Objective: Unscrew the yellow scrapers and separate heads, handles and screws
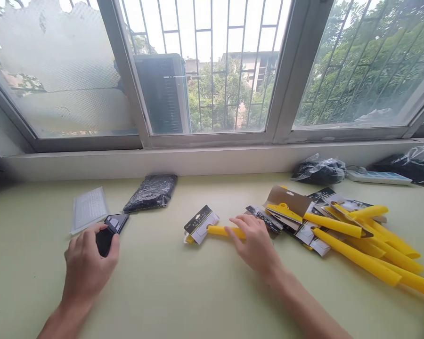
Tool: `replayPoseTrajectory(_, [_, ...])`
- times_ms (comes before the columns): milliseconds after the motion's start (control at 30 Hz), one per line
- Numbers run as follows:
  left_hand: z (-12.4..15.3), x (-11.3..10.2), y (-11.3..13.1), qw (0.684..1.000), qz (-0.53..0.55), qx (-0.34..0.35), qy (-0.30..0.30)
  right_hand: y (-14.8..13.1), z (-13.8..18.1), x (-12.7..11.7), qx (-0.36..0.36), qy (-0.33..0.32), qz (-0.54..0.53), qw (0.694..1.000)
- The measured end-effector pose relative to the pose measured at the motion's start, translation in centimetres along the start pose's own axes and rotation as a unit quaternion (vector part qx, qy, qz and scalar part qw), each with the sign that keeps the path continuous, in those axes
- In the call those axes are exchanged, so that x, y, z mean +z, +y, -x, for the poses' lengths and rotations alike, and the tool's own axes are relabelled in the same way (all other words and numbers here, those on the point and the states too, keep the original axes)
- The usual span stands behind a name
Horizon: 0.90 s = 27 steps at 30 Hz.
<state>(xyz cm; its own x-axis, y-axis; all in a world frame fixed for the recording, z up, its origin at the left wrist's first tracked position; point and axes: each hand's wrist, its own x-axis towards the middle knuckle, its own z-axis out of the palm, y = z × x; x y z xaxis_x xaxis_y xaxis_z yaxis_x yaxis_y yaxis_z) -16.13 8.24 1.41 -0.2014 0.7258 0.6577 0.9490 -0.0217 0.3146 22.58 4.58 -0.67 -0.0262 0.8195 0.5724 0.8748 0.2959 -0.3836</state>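
My left hand (91, 261) grips a small flat black object with a paler patterned end (113, 223), thumb on one side and fingers on the other. Its exact kind does not show. Just behind it lies a clear flat plastic pack (89, 209) with white contents. My right hand (251, 240) is over a yellow-handled tool (219, 230), its fingers loosely spread and the thumb at the handle. The handle's right end is hidden under the hand. At its left end is a black-and-white hang card (201, 224). Another black printed card (265, 219) lies just behind my right fingers.
To the right is an overlapping pile of carded yellow-handled tools (360, 245). A dark plastic-wrapped packet (151, 193) lies back left. Clear bags with black contents (320, 169) and a white power strip (379, 177) sit by the windowsill (212, 162).
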Motion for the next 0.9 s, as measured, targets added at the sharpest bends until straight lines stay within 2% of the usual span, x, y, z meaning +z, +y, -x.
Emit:
replayPoseTrajectory(33, [0.3, 0.2, 1.4, 0.999, 0.042, 0.024, -0.013, 0.3, -0.1, -0.3, 0.009, 0.020, -0.002, 1.000])
replayPoseTrajectory(100, [0.6, 1.2, 4.3, 0.982, 0.141, 0.022, -0.122, 0.7, -0.2, -0.7, 0.016, 0.034, -0.011, 0.999])
replayPoseTrajectory(200, [0.0, 3.8, 8.5, 0.921, 0.249, 0.016, -0.299, 1.1, 0.0, -0.5, 0.003, -0.016, -0.025, 1.000])
replayPoseTrajectory(300, [-0.9, 6.4, 11.2, 0.853, 0.317, -0.008, -0.415, 1.0, 0.3, -0.1, 0.010, -0.068, -0.036, 0.997])
replayPoseTrajectory(367, [-1.1, 7.4, 12.0, 0.837, 0.333, -0.013, -0.434, 0.7, 0.3, 0.1, 0.019, -0.078, -0.062, 0.995])
replayPoseTrajectory(467, [-0.5, 7.5, 12.0, 0.842, 0.329, -0.012, -0.428, 0.2, 0.2, 0.2, 0.008, -0.092, -0.093, 0.991])
replayPoseTrajectory(633, [1.1, 6.4, 11.6, 0.856, 0.331, -0.043, -0.395, -1.0, 0.2, 0.4, -0.042, -0.075, -0.070, 0.994])
replayPoseTrajectory(800, [1.4, 6.7, 11.6, 0.862, 0.367, -0.091, -0.339, -1.7, 0.6, 0.6, -0.048, -0.047, -0.068, 0.995])
replayPoseTrajectory(833, [1.3, 6.7, 11.7, 0.855, 0.381, -0.092, -0.338, -1.7, 0.6, 0.5, -0.047, -0.045, -0.071, 0.995])
replayPoseTrajectory(900, [1.2, 6.6, 11.9, 0.822, 0.426, -0.084, -0.369, -1.7, 0.7, 0.4, -0.039, -0.042, -0.082, 0.995])
